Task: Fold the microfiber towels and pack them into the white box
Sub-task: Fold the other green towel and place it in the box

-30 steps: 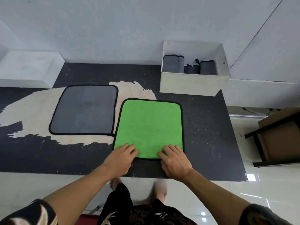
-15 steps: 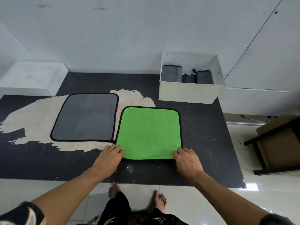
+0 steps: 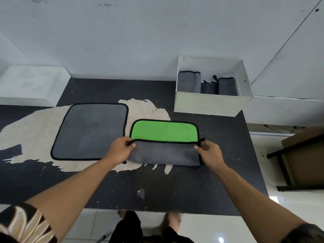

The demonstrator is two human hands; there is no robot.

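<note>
Since half a second ago, the near edge of the green microfiber towel point(image 3: 164, 132) has come off the table point(image 3: 175, 190) and been carried away from the person, so its grey underside now covers the near half and only a green band shows beyond it. The left hand point(image 3: 121, 149) pinches the left near corner between thumb and curled fingers, and the right hand point(image 3: 209, 152) pinches the right one the same way. Both hold the black-trimmed edge across the towel's middle.

The fold line lies well back from the table's near edge, with a broad bare stretch between them. A narrower strip of table separates the towel from the right edge. Its far edge is apart from the near wall of the white box point(image 3: 210, 104), which stands at the table's far right corner against the wall point(image 3: 122, 41).

Two towels are on the table: the green one and a grey towel point(image 3: 91, 130) lying flat just to its left, their edges close together, both partly over the pale worn patch point(image 3: 31, 130).

There is one box. In it stand folded grey towels point(image 3: 185, 82), about three bundles, though the exact count is unclear.

One white block point(image 3: 33, 83) sits at the far left corner.
</note>
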